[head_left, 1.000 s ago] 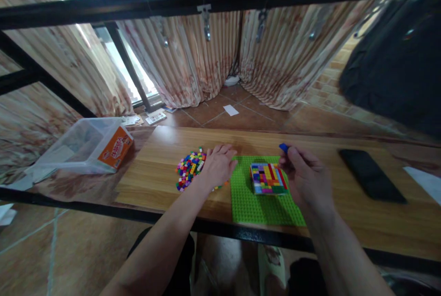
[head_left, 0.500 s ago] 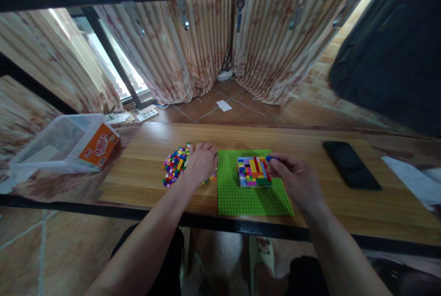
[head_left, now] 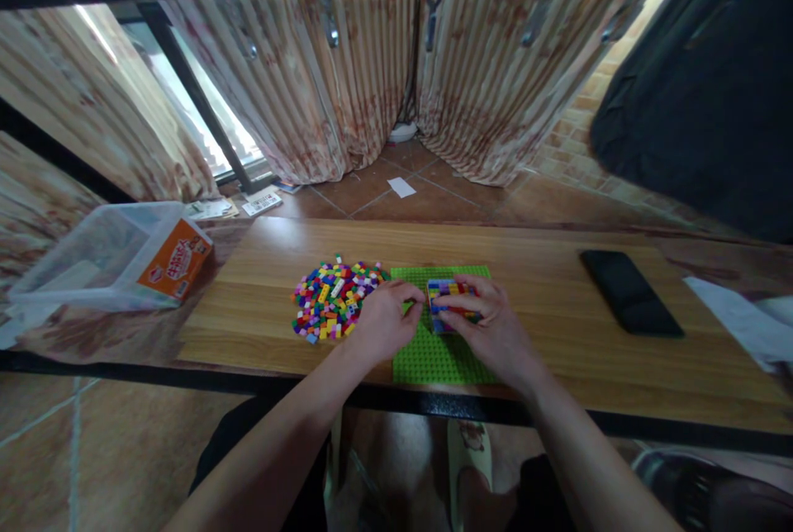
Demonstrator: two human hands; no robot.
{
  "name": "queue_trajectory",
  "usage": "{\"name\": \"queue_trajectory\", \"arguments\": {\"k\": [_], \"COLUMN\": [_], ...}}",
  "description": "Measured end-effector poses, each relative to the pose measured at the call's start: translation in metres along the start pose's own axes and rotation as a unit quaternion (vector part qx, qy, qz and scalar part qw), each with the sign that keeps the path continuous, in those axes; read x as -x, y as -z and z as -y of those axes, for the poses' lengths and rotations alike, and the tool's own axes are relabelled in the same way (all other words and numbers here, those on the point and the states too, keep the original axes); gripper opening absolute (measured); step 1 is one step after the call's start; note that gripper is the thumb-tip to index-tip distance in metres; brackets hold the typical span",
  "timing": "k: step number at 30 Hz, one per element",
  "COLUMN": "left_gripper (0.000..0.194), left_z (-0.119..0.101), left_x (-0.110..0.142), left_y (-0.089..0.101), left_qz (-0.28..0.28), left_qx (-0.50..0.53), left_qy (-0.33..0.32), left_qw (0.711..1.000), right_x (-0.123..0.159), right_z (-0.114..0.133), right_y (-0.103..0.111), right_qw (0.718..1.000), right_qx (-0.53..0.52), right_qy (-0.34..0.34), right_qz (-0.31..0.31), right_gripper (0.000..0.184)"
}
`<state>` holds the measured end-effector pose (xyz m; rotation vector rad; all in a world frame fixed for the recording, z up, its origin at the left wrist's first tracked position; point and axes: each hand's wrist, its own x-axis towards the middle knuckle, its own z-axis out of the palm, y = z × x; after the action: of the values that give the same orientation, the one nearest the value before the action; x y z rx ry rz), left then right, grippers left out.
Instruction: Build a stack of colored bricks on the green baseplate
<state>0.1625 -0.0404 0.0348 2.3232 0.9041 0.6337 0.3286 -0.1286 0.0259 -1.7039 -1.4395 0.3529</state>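
A multicoloured block of toy bricks (head_left: 441,287) sits on a green studded baseplate (head_left: 427,360). My right hand (head_left: 496,325) reaches over this block from the right and covers much of its top. The thumb and forefinger are closed near the block's left side; whatever is between them is hidden. My left hand (head_left: 387,321) hovers over the baseplate's left edge, its fingertips just beside the block. Its fingers are bent together, and any small piece in them cannot be made out. Left of it lies a loose pile of small coloured bricks (head_left: 325,296), partly behind that hand.
A black phone (head_left: 630,292) lies on the wooden table (head_left: 241,301) at the right, with white paper (head_left: 737,321) beyond it. A clear plastic box (head_left: 105,255) with an orange label stands at the far left. A dark bar (head_left: 427,406) runs along the near edge.
My left hand has moved right, from the brick pile to beside the block. The right hand, which pinched a blue brick at the block's right, has moved left over its top.
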Motion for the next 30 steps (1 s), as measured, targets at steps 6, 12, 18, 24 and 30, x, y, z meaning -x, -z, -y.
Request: {"name": "queue_trajectory", "arguments": {"k": [6, 12, 18, 24, 30], "left_gripper": [0.013, 0.011, 0.012, 0.012, 0.015], "left_z": [-0.006, -0.007, -0.007, -0.009, -0.009], "left_x": [0.001, 0.001, 0.002, 0.003, 0.004], "left_y": [0.002, 0.000, -0.010, -0.016, -0.014], "left_qz": [0.026, 0.028, 0.017, 0.006, 0.033], "left_qx": [0.053, 0.112, 0.140, 0.125, 0.119], "left_qy": [0.032, 0.038, 0.064, 0.066, 0.067], "left_qw": [0.998, 0.993, 0.988, 0.990, 0.990], "right_x": [0.001, 0.002, 0.006, 0.012, 0.014], "right_z": [-0.003, -0.001, 0.000, 0.004, 0.008], "right_y": [-0.007, -0.008, -0.008, -0.013, -0.014], "right_qw": [1.000, 0.999, 0.999, 0.996, 0.992], "right_qx": [-0.010, -0.018, 0.024, 0.085, 0.113], "right_qy": [-0.013, -0.028, -0.015, 0.024, 0.036], "right_qz": [-0.015, -0.028, -0.028, -0.025, -0.031], "right_gripper": [0.016, 0.012, 0.006, 0.006, 0.008]}}
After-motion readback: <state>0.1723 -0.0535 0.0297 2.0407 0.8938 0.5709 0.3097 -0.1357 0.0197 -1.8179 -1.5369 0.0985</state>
